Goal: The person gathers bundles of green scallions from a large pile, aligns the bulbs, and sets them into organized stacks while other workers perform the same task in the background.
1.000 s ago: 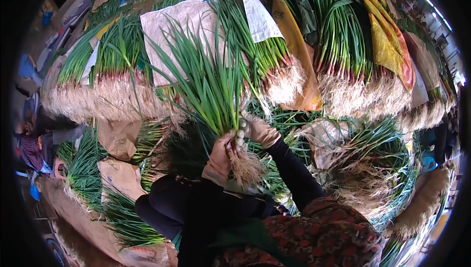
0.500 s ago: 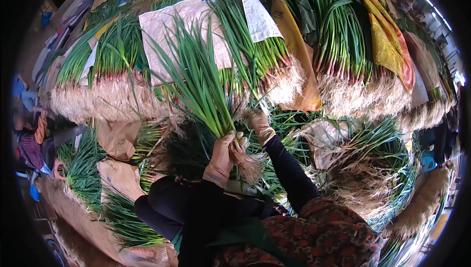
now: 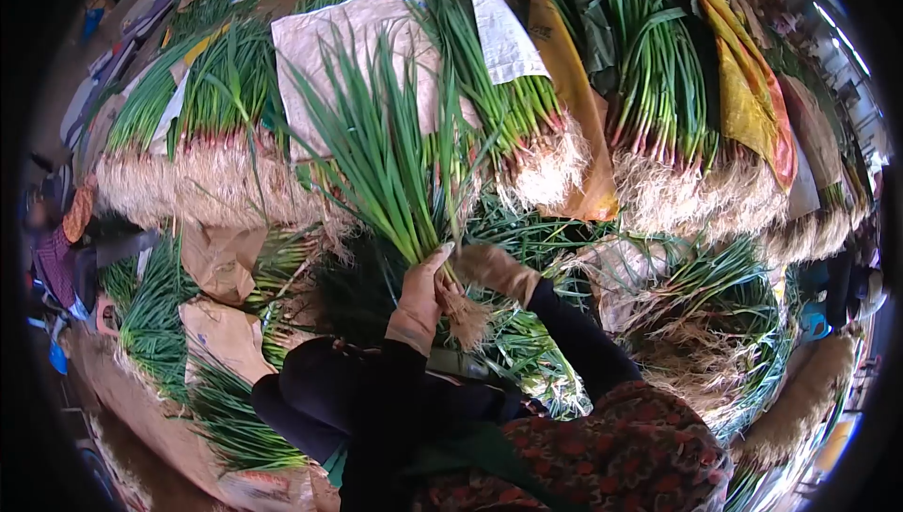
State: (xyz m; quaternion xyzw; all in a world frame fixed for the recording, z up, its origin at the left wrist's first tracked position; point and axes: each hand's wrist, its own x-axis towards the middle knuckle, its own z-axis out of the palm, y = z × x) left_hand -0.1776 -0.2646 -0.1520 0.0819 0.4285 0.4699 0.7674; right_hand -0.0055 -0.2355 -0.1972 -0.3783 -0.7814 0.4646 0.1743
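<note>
My gloved left hand (image 3: 419, 298) is closed around the lower stems of a bunch of green garlic (image 3: 395, 183). Its long leaves fan upward and away from me, and pale roots (image 3: 467, 316) hang below the fist. Just right of those stems is my gloved right hand (image 3: 499, 272), smeared by motion. Its fingers point toward the bunch, but whether they touch or grip anything is unclear. Beyond the bunch, a pale woven sheet (image 3: 324, 42) lies over more stalks.
Rows of green garlic with dense roots (image 3: 202, 183) stretch across the far side, partly under a yellow and red sack (image 3: 748, 70). A loose, tangled heap (image 3: 696, 352) lies at the right. Brown paper pieces (image 3: 224, 329) rest left. Another person (image 3: 58, 253) is at the far left.
My right hand has come down and closer to the stems of the held bunch, blurring on the way. My left hand keeps its hold and has shifted only slightly left.
</note>
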